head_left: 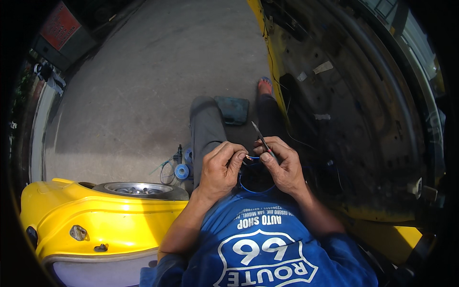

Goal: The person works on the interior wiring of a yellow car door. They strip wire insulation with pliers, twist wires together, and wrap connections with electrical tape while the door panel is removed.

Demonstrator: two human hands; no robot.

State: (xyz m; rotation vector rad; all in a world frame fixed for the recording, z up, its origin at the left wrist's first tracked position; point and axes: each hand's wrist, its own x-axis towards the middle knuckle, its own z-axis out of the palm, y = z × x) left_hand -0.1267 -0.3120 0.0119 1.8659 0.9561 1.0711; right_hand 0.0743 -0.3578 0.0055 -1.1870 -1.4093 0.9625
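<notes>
My left hand (221, 168) is closed, its thumb and fingertips pinching the frayed copper end of a thin blue wire (257, 192). The wire runs across the gap between my hands and hangs below them in a loop in front of my blue shirt. My right hand (283, 165) is closed around a slim, dark, pointed tool (261, 134) with a red mark near the grip. Its tip points up and away from me. The tool's exact kind is unclear. The right fingers are also close to the wire, and I cannot tell whether they grip it.
A dark teal case (232, 110) lies on the concrete floor beyond my knees. Near my left leg are a blue spool (181, 171) and some cables. A yellow car panel (114, 217) and a wheel (138, 189) are at left. The stripped car interior (354, 95) fills the right.
</notes>
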